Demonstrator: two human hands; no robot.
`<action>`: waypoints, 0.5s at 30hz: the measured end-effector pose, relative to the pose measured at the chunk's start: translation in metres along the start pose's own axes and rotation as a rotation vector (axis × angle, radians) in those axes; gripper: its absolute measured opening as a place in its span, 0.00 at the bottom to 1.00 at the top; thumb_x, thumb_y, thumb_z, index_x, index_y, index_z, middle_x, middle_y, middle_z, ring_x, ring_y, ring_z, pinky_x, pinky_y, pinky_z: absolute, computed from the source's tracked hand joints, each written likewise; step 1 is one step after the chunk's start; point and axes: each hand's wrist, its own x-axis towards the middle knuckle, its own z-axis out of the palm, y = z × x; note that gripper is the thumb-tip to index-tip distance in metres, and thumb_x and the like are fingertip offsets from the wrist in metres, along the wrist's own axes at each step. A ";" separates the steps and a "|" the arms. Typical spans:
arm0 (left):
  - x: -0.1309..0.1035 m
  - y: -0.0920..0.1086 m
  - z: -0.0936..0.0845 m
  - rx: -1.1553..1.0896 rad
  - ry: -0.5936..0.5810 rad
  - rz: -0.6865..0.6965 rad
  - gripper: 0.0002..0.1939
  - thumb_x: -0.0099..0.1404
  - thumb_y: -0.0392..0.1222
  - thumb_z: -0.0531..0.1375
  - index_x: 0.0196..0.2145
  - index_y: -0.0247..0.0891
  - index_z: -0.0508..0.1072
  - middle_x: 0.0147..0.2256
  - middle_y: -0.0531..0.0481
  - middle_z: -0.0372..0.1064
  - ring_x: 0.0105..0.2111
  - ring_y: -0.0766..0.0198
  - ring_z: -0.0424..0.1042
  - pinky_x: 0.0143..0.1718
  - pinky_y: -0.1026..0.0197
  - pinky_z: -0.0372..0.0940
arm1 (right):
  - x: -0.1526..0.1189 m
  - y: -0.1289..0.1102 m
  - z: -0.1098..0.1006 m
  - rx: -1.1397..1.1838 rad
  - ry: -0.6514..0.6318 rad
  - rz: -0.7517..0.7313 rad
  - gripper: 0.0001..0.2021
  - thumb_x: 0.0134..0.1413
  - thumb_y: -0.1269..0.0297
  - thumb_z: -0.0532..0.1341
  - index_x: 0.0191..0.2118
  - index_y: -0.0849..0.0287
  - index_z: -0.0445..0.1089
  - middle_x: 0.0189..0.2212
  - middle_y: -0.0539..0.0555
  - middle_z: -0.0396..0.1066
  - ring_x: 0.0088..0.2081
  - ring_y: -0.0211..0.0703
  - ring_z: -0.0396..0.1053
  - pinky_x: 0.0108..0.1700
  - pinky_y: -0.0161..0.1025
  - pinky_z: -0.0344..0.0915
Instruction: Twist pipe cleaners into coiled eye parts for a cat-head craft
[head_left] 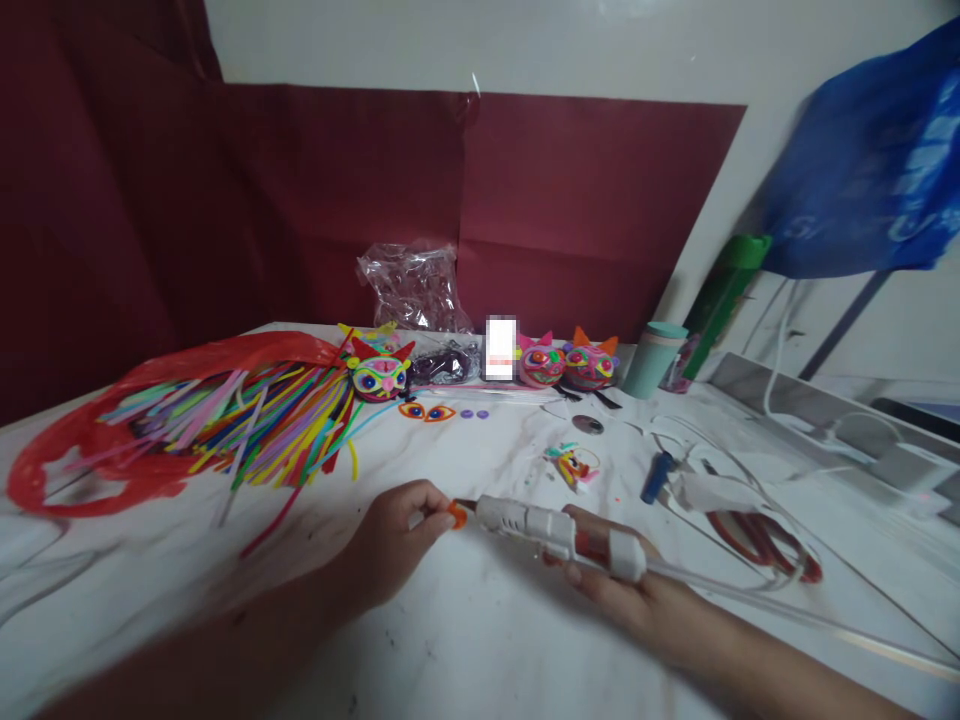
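Between the thumb and forefinger of my left hand is a small orange piece, curled in shape; its material is too small to make out. My right hand grips a white glue gun lying on its side across the fingers. The gun's dark nozzle points left and meets, or nearly meets, the orange piece. Farther back on the table lie a pair of orange-rimmed eye shapes and two small purple discs.
Colourful pipe cleaners lie on a red plastic bag at left. Decorated animal heads stand along the back. At right are colourful scraps, a blue cylinder, red-handled pliers, a green cup and cables.
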 end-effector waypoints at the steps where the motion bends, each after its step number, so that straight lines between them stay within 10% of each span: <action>1: 0.000 0.000 0.000 -0.001 0.000 -0.002 0.07 0.54 0.40 0.54 0.21 0.36 0.67 0.21 0.53 0.64 0.25 0.67 0.62 0.27 0.67 0.57 | 0.000 -0.001 0.000 -0.008 -0.007 -0.012 0.07 0.50 0.63 0.56 0.32 0.59 0.68 0.27 0.53 0.68 0.30 0.44 0.65 0.31 0.36 0.63; 15: 0.000 -0.004 0.001 -0.009 -0.006 -0.004 0.07 0.55 0.40 0.55 0.22 0.36 0.66 0.21 0.55 0.61 0.23 0.68 0.60 0.25 0.68 0.56 | 0.000 -0.001 -0.001 -0.036 0.045 -0.059 0.05 0.50 0.64 0.56 0.29 0.58 0.68 0.25 0.51 0.67 0.27 0.41 0.64 0.28 0.34 0.62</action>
